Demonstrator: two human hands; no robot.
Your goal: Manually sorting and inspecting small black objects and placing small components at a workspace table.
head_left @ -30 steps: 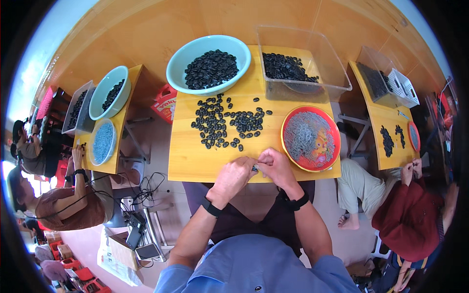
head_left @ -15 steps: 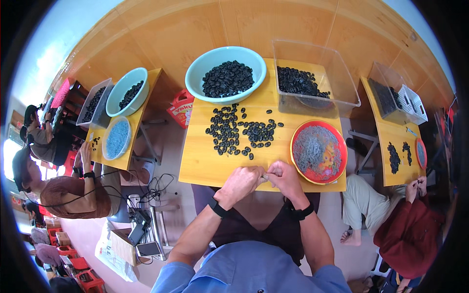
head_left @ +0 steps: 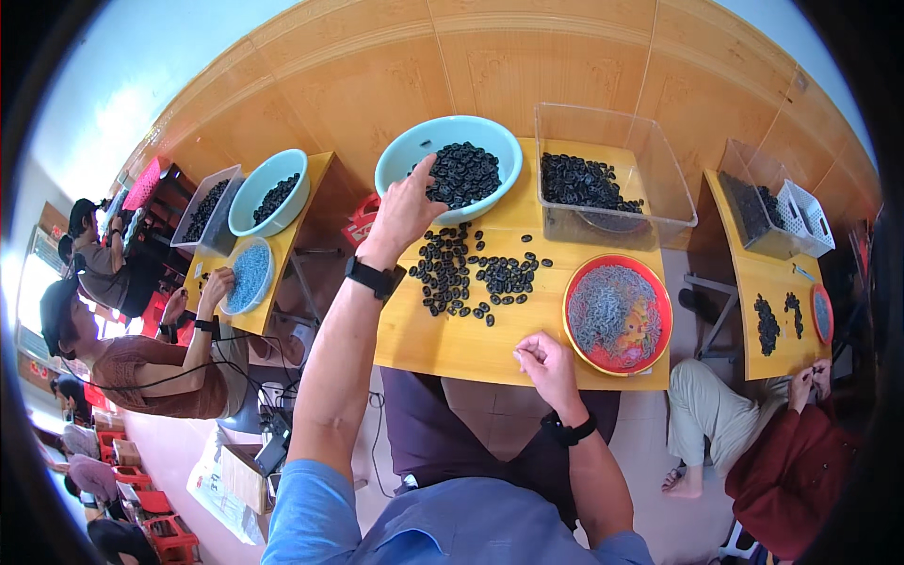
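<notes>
My left hand [head_left: 403, 215] reaches over the near left rim of the light blue basin [head_left: 513, 179], its fingers apart and nothing seen in them. A heap of small black oval pieces [head_left: 466, 177] lies in the basin. One dark piece [head_left: 426, 143] shows just beyond my fingertips, against the basin's inner wall; whether it is in the air or touching cannot be told. At the table's front edge my right hand [head_left: 548, 367] is closed in a pinch, and what its fingertips hold is too small to name. Loose black oval pieces [head_left: 443, 273] lie on the yellow table [head_left: 424, 344] between the hands.
A red round tray [head_left: 667, 325] with small grey wiry parts stands right of my right hand. Behind it is a clear plastic bin [head_left: 673, 212] holding more black pieces. People work at yellow tables to the left [head_left: 250, 320] and right [head_left: 734, 254].
My hands were together at the table's front edge. The left has moved forward to the basin and opened; the right stays near the edge, still pinched. The view has shifted slightly.
</notes>
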